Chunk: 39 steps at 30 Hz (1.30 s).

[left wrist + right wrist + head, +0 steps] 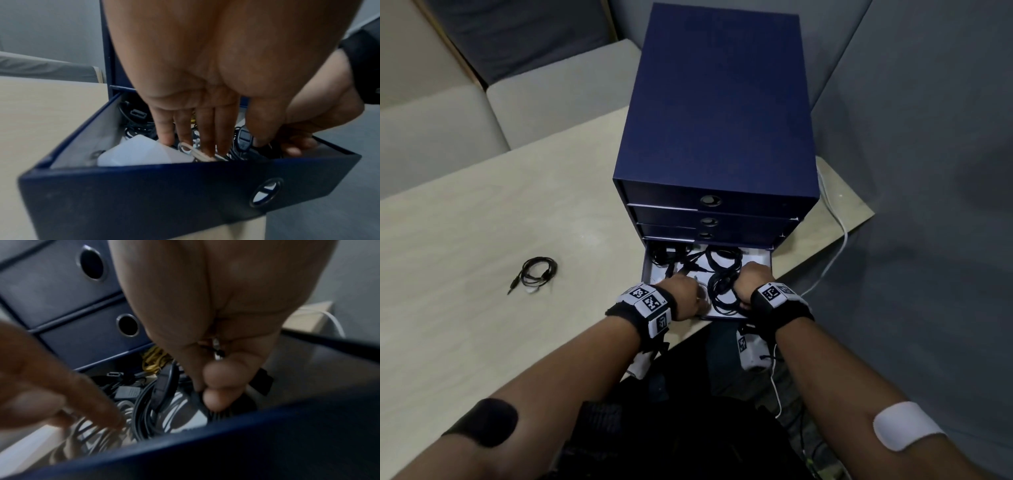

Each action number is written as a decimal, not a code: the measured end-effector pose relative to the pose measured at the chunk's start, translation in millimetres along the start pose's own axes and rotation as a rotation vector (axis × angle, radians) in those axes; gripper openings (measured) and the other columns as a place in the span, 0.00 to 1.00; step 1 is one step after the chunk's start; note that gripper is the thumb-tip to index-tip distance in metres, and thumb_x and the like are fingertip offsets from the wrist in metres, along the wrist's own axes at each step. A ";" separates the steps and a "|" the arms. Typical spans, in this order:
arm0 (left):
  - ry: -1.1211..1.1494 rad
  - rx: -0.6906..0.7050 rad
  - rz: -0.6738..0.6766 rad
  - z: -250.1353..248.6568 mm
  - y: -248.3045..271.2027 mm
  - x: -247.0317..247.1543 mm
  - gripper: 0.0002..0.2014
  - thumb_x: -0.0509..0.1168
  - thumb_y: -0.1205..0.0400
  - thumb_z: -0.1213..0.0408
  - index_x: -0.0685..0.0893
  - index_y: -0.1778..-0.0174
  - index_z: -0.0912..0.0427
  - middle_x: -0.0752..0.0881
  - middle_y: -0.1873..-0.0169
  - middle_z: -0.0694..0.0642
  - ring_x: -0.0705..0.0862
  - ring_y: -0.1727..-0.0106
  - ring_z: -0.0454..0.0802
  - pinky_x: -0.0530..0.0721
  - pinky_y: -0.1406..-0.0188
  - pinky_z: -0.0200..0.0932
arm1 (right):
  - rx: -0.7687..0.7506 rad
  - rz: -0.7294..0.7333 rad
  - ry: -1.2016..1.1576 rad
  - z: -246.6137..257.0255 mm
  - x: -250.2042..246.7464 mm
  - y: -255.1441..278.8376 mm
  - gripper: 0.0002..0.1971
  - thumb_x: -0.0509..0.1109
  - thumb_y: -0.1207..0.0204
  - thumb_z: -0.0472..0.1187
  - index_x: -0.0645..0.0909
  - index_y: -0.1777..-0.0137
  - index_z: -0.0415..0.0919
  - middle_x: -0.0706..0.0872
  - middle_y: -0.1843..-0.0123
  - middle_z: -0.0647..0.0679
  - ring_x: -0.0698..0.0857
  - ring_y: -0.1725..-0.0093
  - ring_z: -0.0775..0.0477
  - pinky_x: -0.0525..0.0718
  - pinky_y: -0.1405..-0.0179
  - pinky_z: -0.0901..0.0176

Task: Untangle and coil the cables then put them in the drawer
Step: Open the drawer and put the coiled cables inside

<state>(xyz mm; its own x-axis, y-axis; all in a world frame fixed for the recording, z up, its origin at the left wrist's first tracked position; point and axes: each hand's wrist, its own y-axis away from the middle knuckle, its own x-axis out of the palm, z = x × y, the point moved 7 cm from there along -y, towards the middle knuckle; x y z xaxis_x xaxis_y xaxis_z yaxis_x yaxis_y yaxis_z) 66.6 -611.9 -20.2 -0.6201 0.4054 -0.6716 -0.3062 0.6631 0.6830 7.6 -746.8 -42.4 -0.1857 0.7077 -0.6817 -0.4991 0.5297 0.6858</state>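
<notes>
Both hands in open bottom navy cardboard drawer (pixel 645 270), frame centre: right hand (pixel 751 284) fist-gripping coiled glossy black cable (pixel 719 294); left hand (pixel 683 298), fingers straight, touching thin pale cable (pixel 197 153). Thin black looped cable (pixel 537 275) mid-left on pale wood table (pixel 482 240).

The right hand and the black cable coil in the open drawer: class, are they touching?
Touching. In the right wrist view the right hand's fingers curl around the black cable coil; the head view shows the same grip inside the drawer.
</notes>
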 end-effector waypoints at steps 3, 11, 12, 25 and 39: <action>0.152 0.015 -0.096 0.7 2.9 -8.4 0.14 0.59 0.16 0.58 0.85 0.39 0.56 0.85 0.42 0.59 0.82 0.42 0.56 0.80 0.42 0.43 | -0.055 -0.046 0.118 3.6 -9.6 7.7 0.10 0.61 0.20 0.33 0.80 0.45 0.31 0.85 0.41 0.36 0.84 0.43 0.35 0.78 0.56 0.55; 0.332 0.037 -0.249 15.2 7.7 -17.4 0.15 0.58 0.16 0.62 0.84 0.37 0.50 0.85 0.39 0.55 0.82 0.40 0.53 0.78 0.41 0.39 | -0.226 -0.100 0.069 6.5 -11.7 5.4 0.14 0.63 0.20 0.34 0.85 0.39 0.43 0.84 0.37 0.43 0.83 0.41 0.40 0.81 0.38 0.54; 0.353 0.029 -0.262 18.9 9.5 -18.1 0.14 0.59 0.16 0.62 0.84 0.37 0.50 0.85 0.40 0.55 0.83 0.41 0.52 0.78 0.42 0.38 | -0.213 -0.110 0.057 5.1 -14.8 6.5 0.16 0.63 0.21 0.33 0.85 0.38 0.46 0.83 0.36 0.42 0.83 0.40 0.40 0.81 0.37 0.54; 0.827 -0.152 -0.743 145.5 87.2 -34.9 0.10 0.62 0.18 0.69 0.88 0.49 0.55 0.89 0.55 0.50 0.85 0.53 0.46 0.79 0.53 0.29 | -0.486 -0.034 -0.094 134.7 -0.1 47.3 0.04 0.70 0.23 0.42 0.85 0.56 0.49 0.89 0.59 0.49 0.87 0.60 0.47 0.84 0.59 0.59; 0.959 -0.540 -0.758 341.4 142.1 19.5 0.14 0.63 0.19 0.67 0.85 0.38 0.57 0.86 0.41 0.56 0.84 0.48 0.50 0.79 0.43 0.40 | -0.455 0.155 -0.068 300.3 139.4 49.0 0.04 0.72 0.26 0.46 0.81 0.61 0.48 0.88 0.56 0.44 0.89 0.62 0.37 0.90 0.60 0.43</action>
<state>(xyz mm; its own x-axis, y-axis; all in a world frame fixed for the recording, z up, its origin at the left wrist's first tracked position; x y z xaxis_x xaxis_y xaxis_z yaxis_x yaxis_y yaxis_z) 257.6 -294.9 -34.2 -0.3619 -0.6967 -0.6194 -0.9058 0.1059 0.4102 211.4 -481.7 -27.3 -0.2385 0.7991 -0.5519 -0.7922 0.1686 0.5865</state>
